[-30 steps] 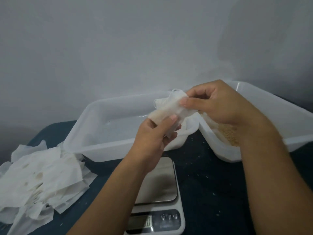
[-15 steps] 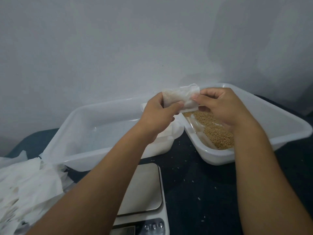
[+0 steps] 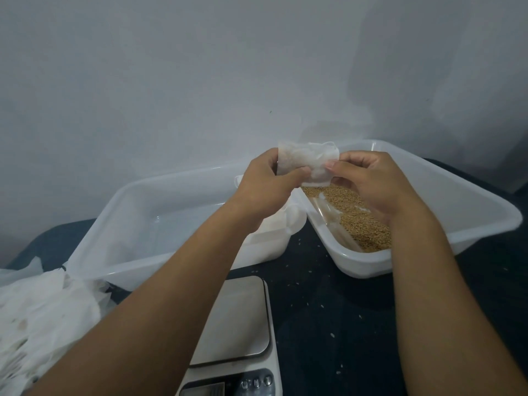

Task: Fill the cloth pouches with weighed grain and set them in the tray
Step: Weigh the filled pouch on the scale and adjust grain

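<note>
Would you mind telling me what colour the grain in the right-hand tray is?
Golden brown. The grain shows clearly in the head view, the only one, lying in the white tray.

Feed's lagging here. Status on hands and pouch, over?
Left hand and right hand both grip thin white cloth pouch, above brown grain in white plastic tub. Nothing in the way.

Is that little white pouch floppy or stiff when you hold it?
Probably floppy: the pouch wrinkles and bends between the left hand and right hand. Likely very light too, since it looks thin, see-through and flat, as if empty.
</note>
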A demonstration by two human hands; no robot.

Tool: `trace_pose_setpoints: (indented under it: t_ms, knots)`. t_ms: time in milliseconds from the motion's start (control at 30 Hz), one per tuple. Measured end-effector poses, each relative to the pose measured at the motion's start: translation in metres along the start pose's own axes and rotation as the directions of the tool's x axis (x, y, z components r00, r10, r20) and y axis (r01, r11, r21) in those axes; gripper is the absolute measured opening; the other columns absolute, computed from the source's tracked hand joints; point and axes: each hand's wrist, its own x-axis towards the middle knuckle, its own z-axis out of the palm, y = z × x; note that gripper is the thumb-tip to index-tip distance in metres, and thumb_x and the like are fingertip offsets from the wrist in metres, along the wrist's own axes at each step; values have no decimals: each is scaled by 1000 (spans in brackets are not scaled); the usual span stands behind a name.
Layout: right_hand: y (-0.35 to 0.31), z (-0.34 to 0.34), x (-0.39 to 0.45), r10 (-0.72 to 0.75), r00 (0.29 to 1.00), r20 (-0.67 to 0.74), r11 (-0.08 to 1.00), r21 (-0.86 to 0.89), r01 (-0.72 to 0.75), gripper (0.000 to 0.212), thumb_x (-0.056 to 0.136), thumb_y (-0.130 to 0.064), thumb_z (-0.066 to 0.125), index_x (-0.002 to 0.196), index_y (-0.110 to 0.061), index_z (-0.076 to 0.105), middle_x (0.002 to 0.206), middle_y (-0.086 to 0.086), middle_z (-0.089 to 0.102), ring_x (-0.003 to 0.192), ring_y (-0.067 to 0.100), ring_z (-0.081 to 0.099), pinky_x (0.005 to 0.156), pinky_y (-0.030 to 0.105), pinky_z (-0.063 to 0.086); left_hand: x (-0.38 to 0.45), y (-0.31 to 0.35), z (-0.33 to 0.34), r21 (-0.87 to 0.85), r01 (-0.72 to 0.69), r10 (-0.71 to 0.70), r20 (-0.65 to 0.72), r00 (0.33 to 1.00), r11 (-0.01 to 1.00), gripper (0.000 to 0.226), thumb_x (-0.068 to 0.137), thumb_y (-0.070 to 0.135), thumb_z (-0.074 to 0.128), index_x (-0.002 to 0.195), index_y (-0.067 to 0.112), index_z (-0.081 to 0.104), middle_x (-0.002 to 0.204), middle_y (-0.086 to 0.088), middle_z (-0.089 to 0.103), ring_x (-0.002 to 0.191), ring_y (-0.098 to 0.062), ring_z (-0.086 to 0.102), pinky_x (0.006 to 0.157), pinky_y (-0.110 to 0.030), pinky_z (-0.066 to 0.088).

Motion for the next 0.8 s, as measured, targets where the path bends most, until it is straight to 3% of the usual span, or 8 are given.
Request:
trace_pose_setpoints:
  t_ms: [233, 367, 533, 733, 800]
  knots:
    - [3, -2, 1, 8, 1000, -30, 999, -47, -10, 8, 93, -20, 75, 91, -16, 83, 101, 10, 79, 110, 36, 70, 105, 51, 54, 1, 1, 0, -9, 1, -1, 4, 1000, 1000, 22, 93, 12, 73, 115, 17, 70, 89, 13, 74, 70, 8, 66, 59, -8, 47]
    - [2, -2, 1, -8, 999, -35, 999, -43, 6, 10, 93, -20, 75, 92, -13, 82, 101, 12, 79, 108, 35, 71, 104, 51, 55, 0, 2, 1, -5, 12, -12, 3, 1000, 1000, 20, 93, 15, 74, 112, 19, 70, 90, 11, 74, 72, 6, 67, 60, -9, 48]
    - [-1, -3, 1, -53, 999, 3, 992, -117, 53, 9, 93, -28, 75, 92, -25, 83, 98, 0, 81, 101, 17, 75, 102, 46, 56, -2, -3, -1, 3, 48, -47, -13, 999, 999, 18, 93, 20, 75, 110, 22, 70, 101, -2, 75, 80, -7, 66, 64, -16, 54]
    - [0, -3, 2, -49, 999, -10, 984, -169, 47, 8, 90, -33, 77, 89, -29, 84, 95, -2, 80, 99, 18, 75, 102, 49, 56, -1, 1, -1, 5, 10, -10, -12, 1000, 1000, 21, 91, 15, 76, 109, 23, 71, 93, 11, 76, 75, 6, 69, 61, -9, 49]
    - [1, -3, 2, -34, 999, -17, 984, -177, 31, 9, 90, -33, 77, 89, -28, 84, 95, 8, 79, 97, 26, 74, 101, 53, 56, -1, 2, 0, 17, -1, 2, -16, 1000, 1000, 21, 91, 15, 76, 109, 23, 72, 93, 11, 76, 75, 7, 68, 61, -10, 49]
